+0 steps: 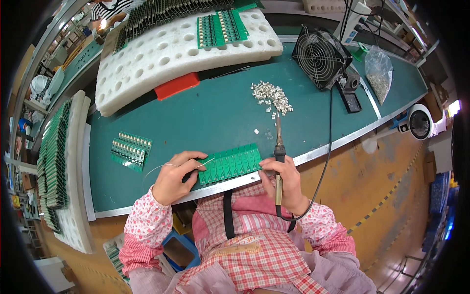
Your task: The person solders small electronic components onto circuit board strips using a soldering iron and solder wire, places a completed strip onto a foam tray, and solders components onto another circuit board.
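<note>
White foam tray (147, 73) holds green boards (221, 28); left hand (174, 177) pinches solder wire (204, 162), right hand (285, 182) grips soldering iron (278, 147).

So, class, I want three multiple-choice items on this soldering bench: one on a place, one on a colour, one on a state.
1. Where is the pile of small metal parts?
A. beyond the soldering iron's tip
B. on the white foam tray
C. in the person's lap

2. What colour is the circuit board panel between the hands?
A. red
B. green
C. white

3. What does the right hand hold?
A. nothing
B. a plastic bag
C. the soldering iron

Key: 1 A, the pile lies on the mat past the tip; 2 B, the panel is plainly green; 3 C, its fingers wrap the handle.
</note>
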Motion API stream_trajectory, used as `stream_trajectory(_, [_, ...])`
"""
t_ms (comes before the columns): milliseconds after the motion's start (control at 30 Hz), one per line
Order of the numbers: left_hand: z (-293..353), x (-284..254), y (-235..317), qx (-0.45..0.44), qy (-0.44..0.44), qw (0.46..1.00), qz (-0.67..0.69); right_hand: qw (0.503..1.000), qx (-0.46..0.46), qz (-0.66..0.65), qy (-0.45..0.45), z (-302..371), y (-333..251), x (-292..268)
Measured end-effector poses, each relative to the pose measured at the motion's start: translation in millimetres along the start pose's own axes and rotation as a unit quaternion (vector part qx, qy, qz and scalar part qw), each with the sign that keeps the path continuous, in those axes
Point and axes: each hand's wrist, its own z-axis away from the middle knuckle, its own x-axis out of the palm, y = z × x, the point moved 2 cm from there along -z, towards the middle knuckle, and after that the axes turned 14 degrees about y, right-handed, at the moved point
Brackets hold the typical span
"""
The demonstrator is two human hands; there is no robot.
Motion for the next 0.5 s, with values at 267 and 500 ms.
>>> stream_trajectory(267, [10, 4, 7, 0.035, 0.02, 0.999, -0.029, 0.999, 0.008, 0.013, -0.029, -2, -5, -6])
stream_trajectory(500, [13, 8, 14, 0.031, 0.033, 0.998, -0.048, 0.998, -0.033, 0.038, -0.033, 2, -2, -8])
